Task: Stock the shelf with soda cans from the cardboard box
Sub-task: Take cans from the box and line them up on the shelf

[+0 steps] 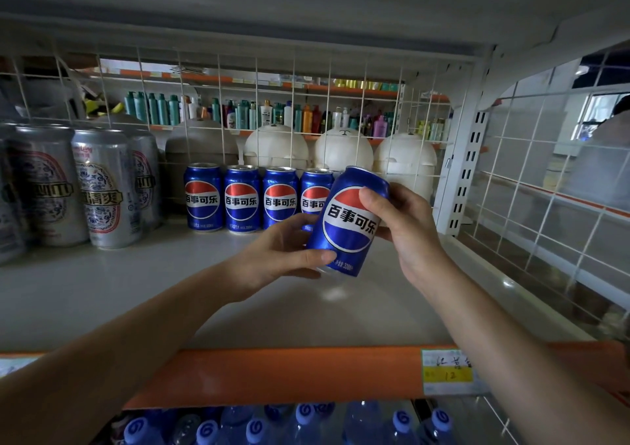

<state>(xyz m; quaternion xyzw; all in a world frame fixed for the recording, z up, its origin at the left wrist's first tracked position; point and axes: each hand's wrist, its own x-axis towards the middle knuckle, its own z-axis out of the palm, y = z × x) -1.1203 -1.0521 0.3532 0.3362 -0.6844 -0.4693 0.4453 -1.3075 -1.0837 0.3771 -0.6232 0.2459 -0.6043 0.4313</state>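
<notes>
A blue soda can [347, 226] with a red, white and blue logo is tilted in the air above the white shelf [170, 281]. My left hand [283, 250] grips its lower left side, thumb across the bottom. My right hand [405, 226] grips its upper right side, index finger curled over the front. Several matching blue cans [242, 197] stand in a row at the back of the shelf, against the wire mesh. The held can partly covers the rightmost one. No cardboard box shows.
Tall silver cans [99, 185] crowd the left of the shelf. Wire mesh panels [531, 185] close the back and right side. The shelf's front edge is an orange strip [272, 373] with a price label [446, 369]. Blue-capped water bottles [303, 420] stand below.
</notes>
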